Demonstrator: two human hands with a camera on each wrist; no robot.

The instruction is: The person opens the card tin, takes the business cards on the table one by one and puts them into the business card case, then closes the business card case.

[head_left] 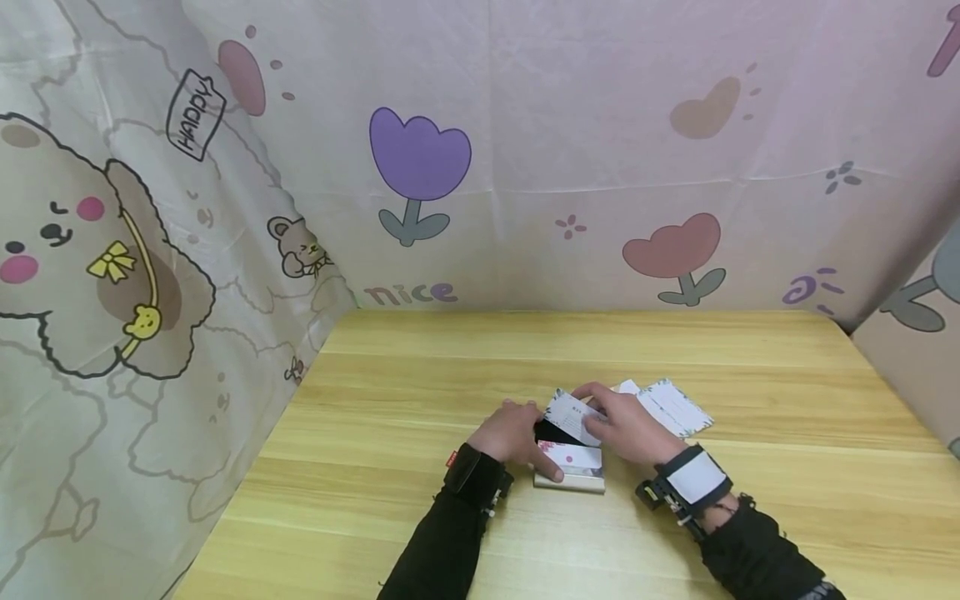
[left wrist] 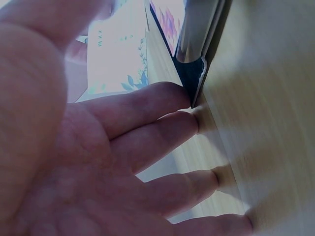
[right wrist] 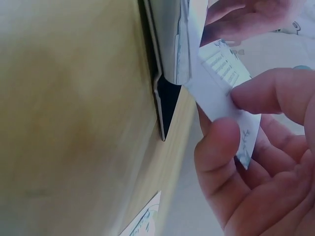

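Note:
An open metal card case (head_left: pixel 570 467) lies on the wooden table (head_left: pixel 420 392), showing a dark inside and a floral card. My left hand (head_left: pixel 513 433) rests against the case's left side. Its straight fingers (left wrist: pixel 147 118) touch the case edge (left wrist: pixel 197 64) and the tabletop. My right hand (head_left: pixel 626 427) pinches a white printed card (head_left: pixel 573 414) between thumb and forefinger, just above the case. In the right wrist view the hand (right wrist: pixel 231 114) holds this card (right wrist: pixel 219 78) at the mouth of the case (right wrist: pixel 167 59).
A few more white cards (head_left: pixel 671 406) lie spread on the table just right of my right hand, and one corner (right wrist: pixel 145 221) shows in the right wrist view. Cartoon-printed fabric (head_left: pixel 420 158) hangs close behind and to the left of the table.

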